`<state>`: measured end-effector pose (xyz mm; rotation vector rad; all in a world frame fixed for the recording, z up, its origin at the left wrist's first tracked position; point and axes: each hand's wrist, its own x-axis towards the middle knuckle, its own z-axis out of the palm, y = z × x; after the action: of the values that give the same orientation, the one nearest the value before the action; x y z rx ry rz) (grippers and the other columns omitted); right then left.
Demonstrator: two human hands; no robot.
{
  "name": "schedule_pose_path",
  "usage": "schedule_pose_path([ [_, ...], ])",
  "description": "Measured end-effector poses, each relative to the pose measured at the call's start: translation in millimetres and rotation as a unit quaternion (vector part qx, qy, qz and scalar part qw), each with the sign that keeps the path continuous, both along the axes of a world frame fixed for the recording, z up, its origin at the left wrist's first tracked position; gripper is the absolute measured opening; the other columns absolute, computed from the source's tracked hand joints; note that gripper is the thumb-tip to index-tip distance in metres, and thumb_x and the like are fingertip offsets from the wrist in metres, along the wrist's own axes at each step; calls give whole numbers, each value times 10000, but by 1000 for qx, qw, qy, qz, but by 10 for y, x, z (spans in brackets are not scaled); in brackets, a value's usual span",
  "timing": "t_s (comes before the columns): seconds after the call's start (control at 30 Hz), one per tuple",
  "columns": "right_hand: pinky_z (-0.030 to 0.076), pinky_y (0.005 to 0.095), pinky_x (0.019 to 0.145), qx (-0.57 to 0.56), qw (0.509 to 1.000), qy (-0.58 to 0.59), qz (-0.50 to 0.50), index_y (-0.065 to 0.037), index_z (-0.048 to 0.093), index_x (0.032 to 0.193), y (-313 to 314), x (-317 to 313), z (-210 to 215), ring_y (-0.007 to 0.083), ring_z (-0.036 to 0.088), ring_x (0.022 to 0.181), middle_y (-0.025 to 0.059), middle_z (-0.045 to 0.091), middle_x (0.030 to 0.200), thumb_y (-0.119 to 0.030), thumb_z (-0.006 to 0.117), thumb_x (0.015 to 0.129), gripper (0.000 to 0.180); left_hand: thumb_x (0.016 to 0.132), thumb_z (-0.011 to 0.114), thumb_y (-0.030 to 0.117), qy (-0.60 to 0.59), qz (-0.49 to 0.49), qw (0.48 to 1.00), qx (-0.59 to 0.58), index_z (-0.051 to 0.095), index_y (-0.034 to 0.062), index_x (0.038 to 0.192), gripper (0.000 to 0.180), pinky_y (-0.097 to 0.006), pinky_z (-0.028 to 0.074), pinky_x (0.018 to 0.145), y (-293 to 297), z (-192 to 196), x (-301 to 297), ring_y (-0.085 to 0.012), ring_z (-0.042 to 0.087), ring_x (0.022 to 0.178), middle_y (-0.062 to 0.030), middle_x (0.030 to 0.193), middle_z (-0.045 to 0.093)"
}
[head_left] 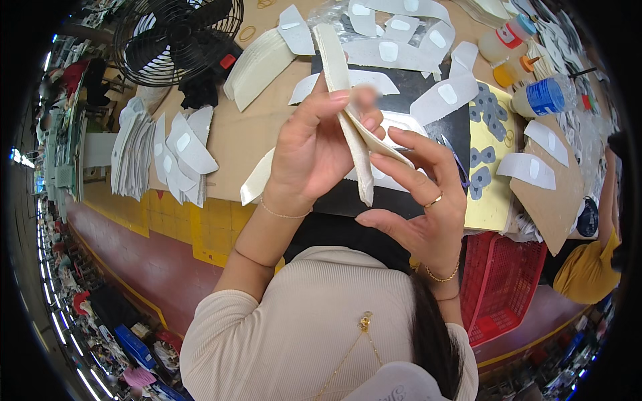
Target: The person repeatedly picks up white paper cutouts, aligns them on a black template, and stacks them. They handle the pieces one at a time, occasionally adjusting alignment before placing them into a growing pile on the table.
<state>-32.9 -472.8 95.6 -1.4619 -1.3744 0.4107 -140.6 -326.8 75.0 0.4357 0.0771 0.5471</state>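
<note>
Cream strip point(358, 152): long axis forward, slightly left.

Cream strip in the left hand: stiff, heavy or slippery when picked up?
Probably semi-flexible: a layer of the cream strip curves away toward the right hand. Likely light: it looks thin, pinched by the left hand. Its matte surface suggests little slip.

Black fan point(178, 30), red basket point(493, 284)
</note>
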Motion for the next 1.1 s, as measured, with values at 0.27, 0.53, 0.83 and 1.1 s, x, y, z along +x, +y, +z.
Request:
schedule_pose_path([
  [0.27, 544, 326, 834, 7, 999, 40, 8, -98, 735, 1067, -12, 51, -102, 240, 652, 979, 137, 571, 1257, -161, 828, 677, 406, 927, 565, 119, 18, -5, 1000, 21, 391, 164, 1341, 452, -345, 468, 805, -18, 5, -17, -179, 544, 858, -73, 987, 539],
  [0.53, 521, 290, 761, 28, 998, 50, -12, -4, 695, 925, -6, 60, -108, 220, 656, 905, 131, 617, 1165, 26, 694, 798, 131, 919, 597, 91, 19, -5, 1000, 7, 318, 180, 1401, 565, -330, 472, 810, -33, 26, -29, -168, 557, 886, -59, 988, 529],
  [0.83, 480, 303, 810, 27, 994, 84, -66, 14, 624, 903, -8, 38, -199, 228, 634, 908, 154, 644, 1058, -51, 651, 883, 73, 689, 752, -118, 109, 28, 986, 120, 164, 160, 1471, 1017, -294, 520, 786, -155, 101, -78, -142, 555, 925, -63, 1079, 464],
  [1.1, 470, 278, 829, 69, 971, 209, -96, 24, 551, 975, -10, 9, -323, 137, 579, 941, 155, 635, 1093, -98, 553, 977, 122, 698, 752, -129, 127, 8, 976, 174, -207, 241, 1517, 1313, -317, 492, 931, -153, 149, -118, -212, 523, 1127, -115, 1238, 413],
])
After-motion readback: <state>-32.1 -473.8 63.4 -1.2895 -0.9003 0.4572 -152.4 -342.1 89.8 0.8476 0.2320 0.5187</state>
